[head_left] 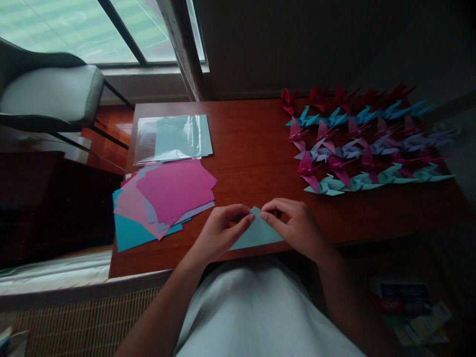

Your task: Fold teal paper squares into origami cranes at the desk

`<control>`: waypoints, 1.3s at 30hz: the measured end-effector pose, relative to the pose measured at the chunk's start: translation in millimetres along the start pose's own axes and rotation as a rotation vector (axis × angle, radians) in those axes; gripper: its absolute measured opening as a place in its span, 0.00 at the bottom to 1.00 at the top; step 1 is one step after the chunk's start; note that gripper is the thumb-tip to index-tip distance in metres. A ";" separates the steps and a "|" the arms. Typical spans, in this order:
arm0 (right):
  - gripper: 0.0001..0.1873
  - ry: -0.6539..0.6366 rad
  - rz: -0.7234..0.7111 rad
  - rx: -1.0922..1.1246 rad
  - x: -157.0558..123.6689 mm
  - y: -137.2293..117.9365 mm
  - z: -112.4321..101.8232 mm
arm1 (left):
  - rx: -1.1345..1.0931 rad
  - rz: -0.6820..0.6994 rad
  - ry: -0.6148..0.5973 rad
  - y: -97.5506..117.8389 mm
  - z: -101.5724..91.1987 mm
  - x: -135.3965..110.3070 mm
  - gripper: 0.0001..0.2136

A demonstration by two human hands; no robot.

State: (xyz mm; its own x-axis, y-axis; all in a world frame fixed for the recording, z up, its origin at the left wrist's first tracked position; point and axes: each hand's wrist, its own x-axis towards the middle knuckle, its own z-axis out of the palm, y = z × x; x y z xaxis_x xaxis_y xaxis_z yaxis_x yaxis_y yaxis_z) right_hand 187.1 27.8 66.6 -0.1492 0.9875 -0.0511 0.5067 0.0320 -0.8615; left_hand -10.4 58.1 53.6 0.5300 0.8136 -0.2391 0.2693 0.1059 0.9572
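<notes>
A sheet of pale green origami paper (pixel 256 234), folded into a triangle, lies at the table's front edge with its tip pointing away from me. My left hand (pixel 225 225) pinches the paper's left slope close to the tip, thumb and fingers together. On the opposite slope, my right hand (pixel 293 220) grips the paper just beside the tip in the same way. The fingertips of both hands are a little apart, with the tip showing between them. Both palms cover parts of the side corners.
Loose pink, lilac and blue paper sheets (pixel 178 191) lie fanned out at left, below a clear packet of pale green paper (pixel 182 136). Rows of folded paper cranes (pixel 357 148) stand at right on the wooden table (pixel 245 148). A chair (pixel 52 94) stands by the window.
</notes>
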 end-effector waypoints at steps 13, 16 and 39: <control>0.07 0.111 0.062 -0.015 3.3 15.3 -11.3 | 0.113 -0.007 0.025 -6.8 -6.6 -4.3 0.12; 0.07 0.116 0.059 -0.011 2.9 15.1 -11.5 | 0.130 -0.007 0.032 -4.7 -6.6 -4.2 0.12; 0.07 0.108 0.044 -0.033 3.7 14.0 -13.3 | 0.163 0.017 0.050 -5.5 -5.9 -5.6 0.12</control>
State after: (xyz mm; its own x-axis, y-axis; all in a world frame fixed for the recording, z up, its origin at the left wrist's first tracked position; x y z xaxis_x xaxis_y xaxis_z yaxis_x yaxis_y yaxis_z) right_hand 204.9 34.0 61.1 -0.0350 0.9989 -0.0326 0.5389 -0.0086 -0.8423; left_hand -19.5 56.3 50.7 0.4963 0.8421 -0.2110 0.3899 0.0009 0.9209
